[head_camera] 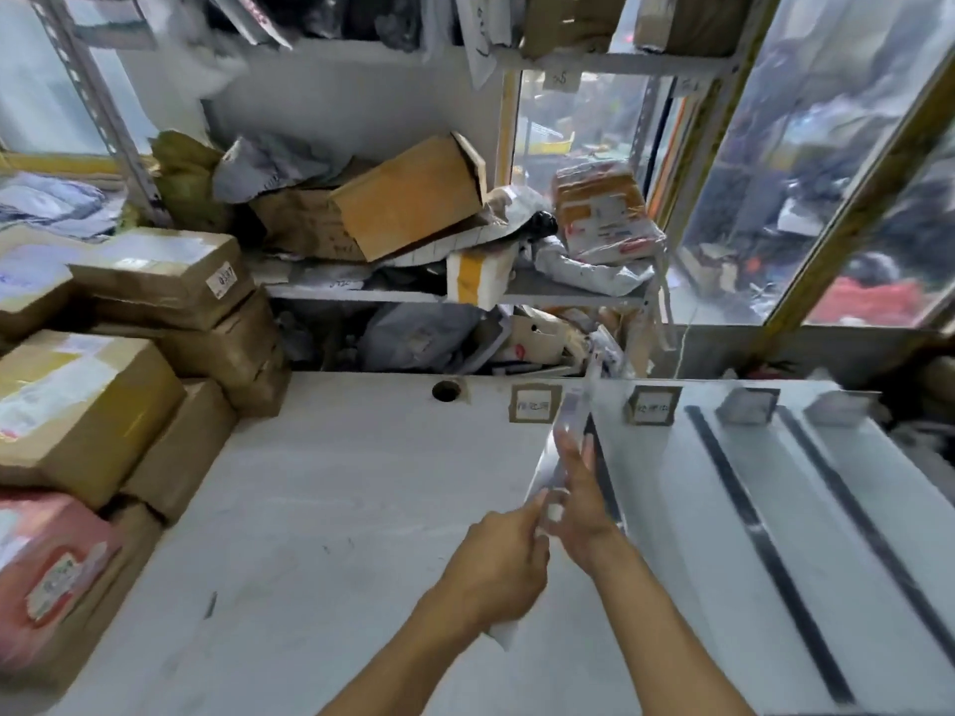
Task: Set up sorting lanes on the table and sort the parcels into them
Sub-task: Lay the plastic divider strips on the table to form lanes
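Observation:
Over the middle of the white table I hold a long, thin, grey-white flat piece, blurred and seen edge-on. My left hand grips its near end. My right hand holds it further up, fingers curled around it. Just behind my right hand a black strip lies on the table. Two more black strips run parallel to the right, marking lanes. Small cardboard-framed label cards stand at the lanes' far ends.
Brown cardboard parcels and a pink parcel are stacked along the table's left side. Behind the table, metal shelves overflow with boxes and grey mailer bags. A round cable hole sits at the far edge. Windows are at the right.

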